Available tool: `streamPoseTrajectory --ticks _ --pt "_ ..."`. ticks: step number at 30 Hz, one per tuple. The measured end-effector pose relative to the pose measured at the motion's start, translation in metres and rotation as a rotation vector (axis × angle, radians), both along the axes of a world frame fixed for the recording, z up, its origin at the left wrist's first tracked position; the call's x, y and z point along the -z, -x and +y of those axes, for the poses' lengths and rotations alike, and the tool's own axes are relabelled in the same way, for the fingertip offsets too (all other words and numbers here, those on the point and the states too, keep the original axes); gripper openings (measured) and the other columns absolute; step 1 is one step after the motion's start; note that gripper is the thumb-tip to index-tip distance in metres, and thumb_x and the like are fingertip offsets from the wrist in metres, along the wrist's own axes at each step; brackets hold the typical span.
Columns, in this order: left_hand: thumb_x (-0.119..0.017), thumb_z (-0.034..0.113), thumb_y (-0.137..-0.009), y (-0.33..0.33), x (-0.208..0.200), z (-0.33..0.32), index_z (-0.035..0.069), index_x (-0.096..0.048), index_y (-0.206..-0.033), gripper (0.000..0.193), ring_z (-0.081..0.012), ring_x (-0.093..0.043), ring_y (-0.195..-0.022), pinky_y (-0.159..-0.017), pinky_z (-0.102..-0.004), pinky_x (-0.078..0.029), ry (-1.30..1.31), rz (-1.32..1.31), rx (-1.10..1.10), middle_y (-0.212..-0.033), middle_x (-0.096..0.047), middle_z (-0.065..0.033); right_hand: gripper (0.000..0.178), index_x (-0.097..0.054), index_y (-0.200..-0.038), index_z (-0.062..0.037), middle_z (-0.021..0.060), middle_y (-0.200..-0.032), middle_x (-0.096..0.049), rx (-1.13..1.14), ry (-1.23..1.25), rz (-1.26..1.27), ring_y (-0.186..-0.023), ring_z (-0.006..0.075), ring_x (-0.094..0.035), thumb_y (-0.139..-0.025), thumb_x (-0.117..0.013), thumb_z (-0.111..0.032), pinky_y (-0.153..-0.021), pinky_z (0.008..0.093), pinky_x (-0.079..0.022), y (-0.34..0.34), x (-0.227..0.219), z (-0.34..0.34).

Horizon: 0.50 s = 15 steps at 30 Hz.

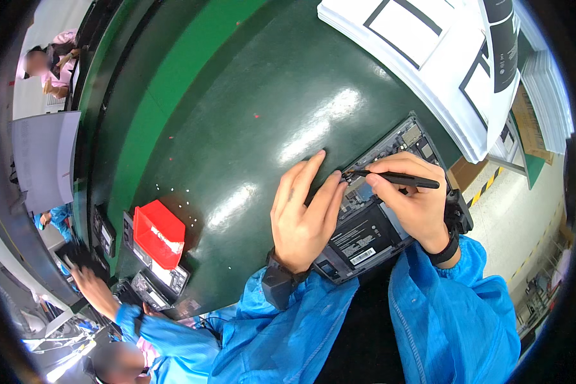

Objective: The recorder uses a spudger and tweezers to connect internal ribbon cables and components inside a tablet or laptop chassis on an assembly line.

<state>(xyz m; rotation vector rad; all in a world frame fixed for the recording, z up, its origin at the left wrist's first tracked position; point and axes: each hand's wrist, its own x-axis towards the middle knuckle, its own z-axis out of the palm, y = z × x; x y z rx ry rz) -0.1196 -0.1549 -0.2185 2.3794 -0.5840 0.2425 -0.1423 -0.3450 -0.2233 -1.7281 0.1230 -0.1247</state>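
An opened laptop base (pixel 403 242) lies slanted before me on the green table, with bare circuit boards at its far end. Its black battery (pixel 363 238) with a white label sits at the near end. My right hand (pixel 416 198) pinches a slim black pen-shaped tool (pixel 406 180), whose thin tip points down at the board's left edge. Whether it is tweezers or a pick, I cannot tell. My left hand (pixel 306 214) rests along the laptop's left edge with fingers stretched out, fingertips close to the tool's tip. What lies under those fingertips is hidden.
A red plastic bin (pixel 160 233) stands on the left over device parts (pixel 173 276), with several tiny white bits (pixel 180 205) scattered beside it. Stacked white trays (pixel 422 70) fill the far right. At the lower left, a co-worker's hand (pixel 95 291) reaches over a black part.
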Motion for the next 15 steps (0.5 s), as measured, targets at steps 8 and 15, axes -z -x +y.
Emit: streamPoseTrajectory --ticks 8,15 --pt "-0.084 -0.002 -0.072 -0.0006 0.0031 -0.0051 0.001 -0.079 -0.096 0.025 -0.0337 -0.068 -0.104 -0.088 -0.0403 -0.056 0.035 -0.042 -0.005 -0.119 -0.071 -0.0155 0.011 -0.077 -0.096 0.0035 0.0115 -0.092 -0.075 0.027 -0.187 0.160 -0.074 0.0103 -0.068 -0.085 -0.078 0.001 -0.059 0.0218 -0.052 0.0032 -0.0061 -0.0024" --pt "-0.083 -0.003 -0.073 0.0022 0.0044 -0.0058 -0.001 -0.076 -0.092 0.021 -0.0346 -0.068 -0.104 -0.087 -0.0406 -0.056 0.070 0.037 0.002 -0.118 -0.072 -0.0170 0.011 -0.077 -0.096 0.0042 0.0112 -0.090 -0.075 0.022 -0.171 0.142 -0.069 0.0098 -0.069 -0.085 -0.077 0.002 -0.057 0.0209 -0.052 0.0042 -0.0030 -0.0012"
